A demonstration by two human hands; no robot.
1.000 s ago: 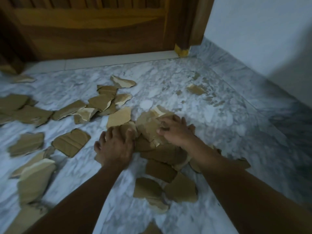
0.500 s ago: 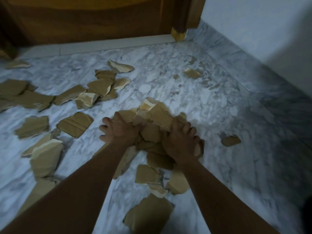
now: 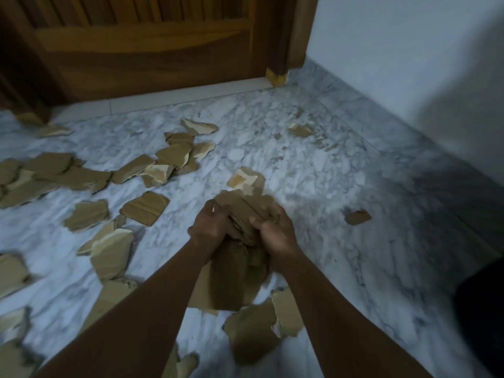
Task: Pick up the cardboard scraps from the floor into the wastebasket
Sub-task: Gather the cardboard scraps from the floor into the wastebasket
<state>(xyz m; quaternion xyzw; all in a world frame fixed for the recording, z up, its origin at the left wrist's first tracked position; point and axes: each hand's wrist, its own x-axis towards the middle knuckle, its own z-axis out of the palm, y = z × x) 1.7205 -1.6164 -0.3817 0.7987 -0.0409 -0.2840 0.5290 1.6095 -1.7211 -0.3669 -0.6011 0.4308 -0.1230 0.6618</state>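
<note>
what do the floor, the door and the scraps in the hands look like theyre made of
Floor: polished marble or a marble-look tile, white with grey veins. Door: varnished brown wood, visible grain and panels. Bunch of scraps in the left hand and right hand: matte brown cardboard, torn pale edges.

No text, label, brand, number or sign can be read anywhere here.
</note>
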